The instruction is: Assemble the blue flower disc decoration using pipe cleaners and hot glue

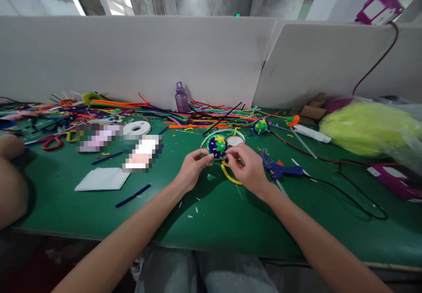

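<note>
A round dark blue pipe-cleaner piece (213, 148) with a green rim, a yellow-and-green flower and small white bits is held up between my hands. My left hand (193, 170) pinches its lower left edge between thumb and fingers. On the right edge, the fingers of my right hand (249, 168) are pressed together against the piece; whether they also hold a small part is hidden. Behind the hands lie a small white disc (234, 140) and a yellow pipe-cleaner loop (231, 176). To the right of my right hand lies a blue glue gun (286, 171).
Bundled pipe cleaners (132, 108) line the back by a purple bottle (181, 97). A similar round piece (261, 127) lies behind. Leftward are a white roll (136, 129), red-handled scissors (52, 142) and folded white cloth (102, 179). Another person's arm (13, 183) rests far left; a yellow-green bag (369, 126) sits right.
</note>
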`<state>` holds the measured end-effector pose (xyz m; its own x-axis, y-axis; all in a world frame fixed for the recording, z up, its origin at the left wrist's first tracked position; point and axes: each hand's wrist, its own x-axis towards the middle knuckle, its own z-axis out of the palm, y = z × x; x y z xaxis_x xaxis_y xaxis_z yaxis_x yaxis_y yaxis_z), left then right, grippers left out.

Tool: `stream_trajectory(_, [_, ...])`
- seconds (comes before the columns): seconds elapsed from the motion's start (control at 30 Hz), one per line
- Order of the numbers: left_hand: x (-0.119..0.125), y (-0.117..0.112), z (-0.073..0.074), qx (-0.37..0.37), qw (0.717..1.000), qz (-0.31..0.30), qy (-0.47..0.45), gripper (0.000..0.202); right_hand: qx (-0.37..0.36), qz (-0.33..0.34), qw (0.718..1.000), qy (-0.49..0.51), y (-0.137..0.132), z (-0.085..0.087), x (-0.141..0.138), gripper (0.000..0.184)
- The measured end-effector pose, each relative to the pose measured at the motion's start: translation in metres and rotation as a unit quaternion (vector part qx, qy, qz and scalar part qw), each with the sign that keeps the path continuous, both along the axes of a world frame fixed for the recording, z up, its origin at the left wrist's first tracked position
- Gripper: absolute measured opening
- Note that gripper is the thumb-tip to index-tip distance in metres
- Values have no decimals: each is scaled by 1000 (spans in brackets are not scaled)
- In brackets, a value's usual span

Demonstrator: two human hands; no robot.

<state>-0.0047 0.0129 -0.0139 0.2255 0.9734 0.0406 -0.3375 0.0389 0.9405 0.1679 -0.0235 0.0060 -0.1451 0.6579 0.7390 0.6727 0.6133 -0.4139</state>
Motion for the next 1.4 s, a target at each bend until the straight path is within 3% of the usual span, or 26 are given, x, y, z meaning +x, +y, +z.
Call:
stream_trajectory(0.1, [0,-1,2,6,1000,-12,6,17,9,9,996,-86,1,-6,-5,17])
stream_trajectory(0.23, [1,-3,4,17,999,-28,19,17,18,12,996,-89,2,-10,-6,21])
stream_trajectory(0.43, [1,-5,3,39,998,-38,39,15,2,14,1000,-9,1,-10,-3,13])
stream_trajectory(0.6, [0,-3,2,45,997,-34,45,16,-3,-28,997,78,5,-2,7,25])
stream_trajectory(0.67, [-1,-4,2,42,997,-36,45,16,-67,-23,981,180,9,1,10,21])
stream_trajectory(0.77, [-1,-5,5,37,997,-48,41,17,-212,26,923,319,16,2,13,19])
stream_trajectory(0.9, [-1,-5,6,36,997,-56,37,17,-330,119,868,352,20,0,12,26])
stream_trajectory(1.03, [-1,-4,5,35,997,-54,37,15,-380,179,822,385,17,0,12,23])
stream_trajectory(1.2, [-4,-2,6,35,998,-40,16,20,-385,195,804,409,18,-1,12,19])
stream_trajectory(1.4, [-5,-1,5,10,999,-47,6,14,-381,186,817,392,20,-7,12,16])
